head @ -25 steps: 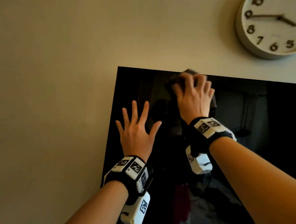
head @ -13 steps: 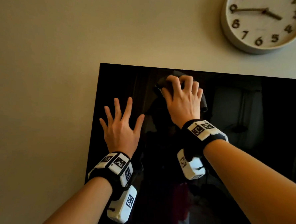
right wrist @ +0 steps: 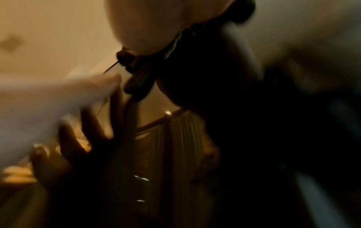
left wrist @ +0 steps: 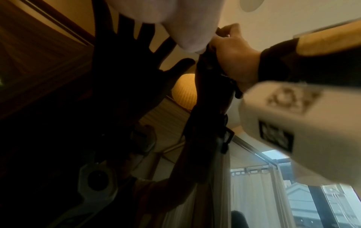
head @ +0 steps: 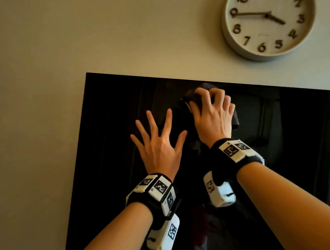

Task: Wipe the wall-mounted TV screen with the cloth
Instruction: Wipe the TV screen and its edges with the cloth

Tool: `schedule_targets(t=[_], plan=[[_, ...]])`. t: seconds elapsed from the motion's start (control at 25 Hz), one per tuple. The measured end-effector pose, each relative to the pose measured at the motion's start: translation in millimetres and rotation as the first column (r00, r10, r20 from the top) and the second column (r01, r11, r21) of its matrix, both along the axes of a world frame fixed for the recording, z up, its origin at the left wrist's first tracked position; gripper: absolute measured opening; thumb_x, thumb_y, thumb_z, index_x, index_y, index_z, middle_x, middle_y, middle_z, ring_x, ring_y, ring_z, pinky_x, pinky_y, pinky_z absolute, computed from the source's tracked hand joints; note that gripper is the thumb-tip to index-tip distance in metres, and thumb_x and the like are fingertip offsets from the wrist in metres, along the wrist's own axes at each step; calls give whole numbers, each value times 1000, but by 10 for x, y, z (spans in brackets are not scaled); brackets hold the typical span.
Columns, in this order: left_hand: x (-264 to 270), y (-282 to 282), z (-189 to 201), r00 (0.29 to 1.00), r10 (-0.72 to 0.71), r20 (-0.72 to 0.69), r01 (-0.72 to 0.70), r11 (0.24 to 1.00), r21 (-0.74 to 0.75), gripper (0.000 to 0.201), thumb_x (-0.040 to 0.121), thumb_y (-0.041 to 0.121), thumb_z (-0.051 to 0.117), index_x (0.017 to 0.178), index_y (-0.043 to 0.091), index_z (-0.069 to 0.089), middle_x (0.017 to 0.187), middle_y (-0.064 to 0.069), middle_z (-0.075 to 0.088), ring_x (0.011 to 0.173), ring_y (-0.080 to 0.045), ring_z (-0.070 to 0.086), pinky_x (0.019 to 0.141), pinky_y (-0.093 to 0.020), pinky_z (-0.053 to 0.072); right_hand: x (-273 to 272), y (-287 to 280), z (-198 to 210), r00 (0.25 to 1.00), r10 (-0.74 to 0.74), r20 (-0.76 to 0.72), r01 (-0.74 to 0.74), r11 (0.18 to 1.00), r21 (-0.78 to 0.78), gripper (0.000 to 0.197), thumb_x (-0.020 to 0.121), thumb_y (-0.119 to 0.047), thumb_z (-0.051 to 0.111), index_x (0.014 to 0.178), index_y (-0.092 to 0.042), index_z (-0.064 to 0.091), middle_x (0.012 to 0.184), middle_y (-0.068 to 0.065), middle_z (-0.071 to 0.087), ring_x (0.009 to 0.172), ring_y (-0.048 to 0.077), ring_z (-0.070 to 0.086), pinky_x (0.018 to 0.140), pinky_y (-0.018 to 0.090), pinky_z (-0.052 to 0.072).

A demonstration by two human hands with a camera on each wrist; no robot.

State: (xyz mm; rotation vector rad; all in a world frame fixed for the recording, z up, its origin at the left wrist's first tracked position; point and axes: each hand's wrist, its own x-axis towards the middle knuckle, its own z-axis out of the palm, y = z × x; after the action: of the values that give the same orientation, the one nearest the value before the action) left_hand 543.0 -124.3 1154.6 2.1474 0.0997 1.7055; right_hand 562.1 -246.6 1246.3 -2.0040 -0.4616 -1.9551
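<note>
The black TV screen (head: pixel 110 121) hangs on a beige wall and fills the lower right of the head view. A dark cloth (head: pixel 236 119) lies bunched against the glass just under the screen's top edge. My right hand (head: pixel 212 112) grips it with curled fingers and holds it to the screen. My left hand (head: pixel 158 140) lies flat on the glass with fingers spread, just left of and below the right one. In the left wrist view the right hand (left wrist: pixel 232 50) shows beside the spread hand's dark reflection. The right wrist view is dark and blurred.
A round white wall clock (head: pixel 267 26) hangs above the screen's right part. Bare beige wall (head: pixel 35 117) lies left of the screen's left edge. The glass reflects a room with curtains and a window.
The right hand's fingers have curled tighter on the cloth, staying close under the top edge. The left hand stays flat and spread. The camera view shifted a little.
</note>
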Motion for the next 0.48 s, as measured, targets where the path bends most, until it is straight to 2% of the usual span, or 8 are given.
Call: schedule_targets(t=[0.04, 0.12, 0.16, 0.28, 0.32, 0.4, 0.44, 0.48], plan=[[16, -50, 2, 1000, 4, 1, -4, 1000, -10, 68, 92, 68, 32, 152, 36, 25, 160, -17, 21, 145, -48, 14, 111, -68, 15, 14, -111, 35, 1000, 4, 0, -4, 999, 33, 32, 92, -43, 49, 119, -26, 48, 114, 13, 45, 98, 34, 42, 83, 44, 32], [36, -90, 7, 999, 33, -1, -33, 999, -23, 71, 91, 71, 31, 152, 35, 25, 160, -17, 20, 145, -48, 14, 111, -68, 15, -5, -253, 115, 998, 62, -21, -55, 964, 258, 33, 92, -43, 47, 120, -25, 47, 116, 13, 44, 100, 33, 41, 85, 44, 31], [45, -88, -3, 999, 48, -3, -49, 999, -23, 72, 90, 71, 30, 152, 35, 25, 160, -17, 20, 145, -48, 15, 111, -68, 16, -22, -269, 97, 998, 61, -29, -52, 963, 264, 33, 92, -43, 46, 120, -26, 47, 117, 13, 43, 100, 33, 40, 85, 44, 30], [55, -52, -23, 998, 69, 4, -69, 998, -16, 72, 89, 71, 32, 151, 35, 30, 159, -17, 23, 144, -48, 18, 110, -68, 21, -2, -362, -12, 1000, -9, 7, 9, 1000, -22, 33, 92, -43, 48, 120, -27, 47, 114, 13, 45, 97, 32, 42, 83, 43, 32], [50, -51, -19, 998, 70, 2, -70, 997, -13, 72, 89, 71, 33, 151, 35, 30, 159, -17, 24, 144, -48, 18, 109, -68, 22, 16, -487, 62, 1000, -8, 3, 8, 1000, 29, 33, 92, -43, 48, 121, -26, 48, 115, 13, 45, 98, 33, 42, 83, 43, 32], [42, -54, -15, 996, 85, -5, -85, 996, -7, 72, 89, 71, 32, 151, 35, 29, 159, -17, 23, 143, -48, 18, 109, -68, 22, 0, -651, 186, 998, 54, -30, -42, 954, 298, 35, 92, -43, 47, 122, -24, 47, 118, 14, 44, 101, 34, 41, 85, 44, 30], [39, -54, -12, 996, 89, -6, -89, 996, -7, 71, 90, 71, 32, 152, 35, 29, 159, -17, 23, 143, -49, 18, 110, -68, 22, -10, -667, 169, 999, 37, -30, -26, 951, 307, 35, 92, -43, 47, 121, -24, 47, 117, 14, 44, 101, 35, 41, 85, 44, 30], [35, -56, -16, 996, 86, -4, -86, 996, -8, 71, 91, 71, 33, 152, 35, 28, 159, -17, 22, 143, -49, 18, 110, -68, 21, -21, -649, 87, 1000, 2, -9, 0, 980, 199, 34, 91, -44, 48, 120, -25, 47, 116, 14, 45, 99, 34, 42, 84, 44, 31]])
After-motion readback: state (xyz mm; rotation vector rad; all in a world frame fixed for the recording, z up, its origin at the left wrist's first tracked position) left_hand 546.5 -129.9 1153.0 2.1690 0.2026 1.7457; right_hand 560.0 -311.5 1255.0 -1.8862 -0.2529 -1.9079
